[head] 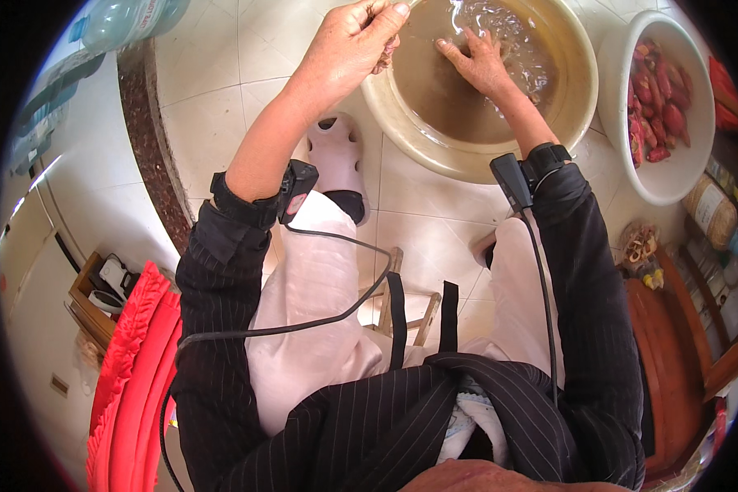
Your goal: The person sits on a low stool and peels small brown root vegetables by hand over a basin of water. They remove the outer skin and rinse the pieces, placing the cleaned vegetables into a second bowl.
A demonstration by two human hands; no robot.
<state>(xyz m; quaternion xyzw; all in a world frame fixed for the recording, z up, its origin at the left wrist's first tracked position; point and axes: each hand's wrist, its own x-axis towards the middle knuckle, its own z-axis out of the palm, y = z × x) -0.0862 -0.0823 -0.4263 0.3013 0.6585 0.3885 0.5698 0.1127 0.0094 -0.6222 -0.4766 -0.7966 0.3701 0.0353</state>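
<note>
A large cream basin point(427, 150) of murky brown water point(430, 98) stands on the floor before me. My left hand point(353, 40) is raised at the basin's left rim, with its fingers closed around a small brownish piece point(385, 56) that I cannot make out clearly. My right hand point(476, 61) is spread at the water's surface, its fingertips partly under, with ripples and splashes around it. Whether it touches anything below the surface is hidden. To the right of the basin, a white tub point(646, 184) holds several red-skinned sweet potatoes point(658, 101).
A dark stone threshold strip point(141, 123) runs along the left floor, near large plastic water bottles point(129, 21). Red fabric point(135, 369) lies at lower left. On the right stand a wooden chair point(670, 357) and a roll of twine point(710, 212). Cables hang from both wrist devices.
</note>
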